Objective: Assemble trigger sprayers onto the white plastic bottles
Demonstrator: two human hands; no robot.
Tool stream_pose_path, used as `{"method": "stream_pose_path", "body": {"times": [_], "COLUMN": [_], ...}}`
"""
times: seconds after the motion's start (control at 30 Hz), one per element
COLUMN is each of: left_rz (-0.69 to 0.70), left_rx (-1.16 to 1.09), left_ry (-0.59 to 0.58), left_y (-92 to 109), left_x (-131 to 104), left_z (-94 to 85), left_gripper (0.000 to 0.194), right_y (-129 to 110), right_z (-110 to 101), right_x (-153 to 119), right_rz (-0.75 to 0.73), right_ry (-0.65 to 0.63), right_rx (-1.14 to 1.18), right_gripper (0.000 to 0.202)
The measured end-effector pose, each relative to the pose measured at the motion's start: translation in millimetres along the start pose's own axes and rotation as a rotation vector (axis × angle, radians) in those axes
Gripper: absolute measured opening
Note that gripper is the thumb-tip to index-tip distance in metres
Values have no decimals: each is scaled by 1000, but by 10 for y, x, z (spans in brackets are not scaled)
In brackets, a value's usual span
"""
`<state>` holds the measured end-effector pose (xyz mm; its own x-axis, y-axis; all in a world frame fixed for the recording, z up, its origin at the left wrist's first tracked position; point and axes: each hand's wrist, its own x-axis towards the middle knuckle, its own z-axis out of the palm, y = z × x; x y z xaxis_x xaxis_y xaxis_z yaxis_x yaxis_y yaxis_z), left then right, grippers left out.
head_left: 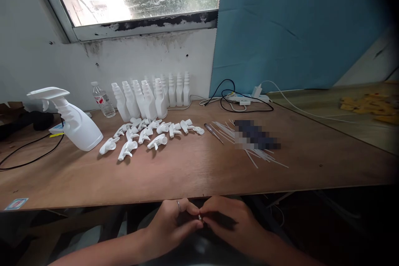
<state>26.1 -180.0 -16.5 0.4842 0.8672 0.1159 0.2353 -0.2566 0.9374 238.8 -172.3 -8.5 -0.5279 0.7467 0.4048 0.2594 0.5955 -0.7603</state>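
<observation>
My left hand [173, 224], with a ring on one finger, is closed in a pinch just in front of the table edge. My right hand [232, 220] is pinched too, its fingertips meeting those of the left. Between them shows a tiny pale piece [200, 217], too small to name and mostly hidden by the fingers. On the table beyond lie several white spray trigger heads [145, 135], a screwdriver [213, 133] and a bundle of thin white tubes [260, 156]. A blurred-out dark object [255, 134] covers part of the tubes.
White bottles without heads [149, 102] stand in rows by the wall, beside a clear water bottle [103, 100]. A complete spray bottle [77, 124] stands at left. Black cable [246, 111] and a power strip [249, 99] lie at the back of the wooden table [187, 174].
</observation>
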Motion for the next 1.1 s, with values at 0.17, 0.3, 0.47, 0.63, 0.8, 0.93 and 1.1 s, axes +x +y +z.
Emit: {"method": "stream_pose_path", "body": {"times": [0.17, 0.3, 0.47, 0.63, 0.8, 0.93, 1.1], "left_rz": [-86, -112, -71, -39, -111, -147, -115], "left_rx": [-85, -162, -145, -300, -453, -416, -396], "left_ry": [-2, 1, 15, 26, 1, -2, 9], "left_y": [22, 11, -30, 24, 88, 109, 98], "left_x": [-5, -15, -26, -3, 20, 27, 23], "left_z": [37, 76, 99, 70, 16, -2, 2], "left_gripper": [21, 20, 11, 13, 18, 21, 25], "right_y": [38, 91, 85, 24, -14, -38, -24], "right_z": [51, 106, 185, 232, 169, 91, 76], "right_x": [-46, -90, -50, 17, 67, 85, 62], "right_rz": [-148, -159, -130, 195, 317, 216, 138], "right_ry": [-23, -9, 73, 128, 44, 26, 52], "right_rx": [-150, -252, -225, 157, 462, 308, 129], "right_gripper": [16, 13, 9, 10, 12, 18, 22]}}
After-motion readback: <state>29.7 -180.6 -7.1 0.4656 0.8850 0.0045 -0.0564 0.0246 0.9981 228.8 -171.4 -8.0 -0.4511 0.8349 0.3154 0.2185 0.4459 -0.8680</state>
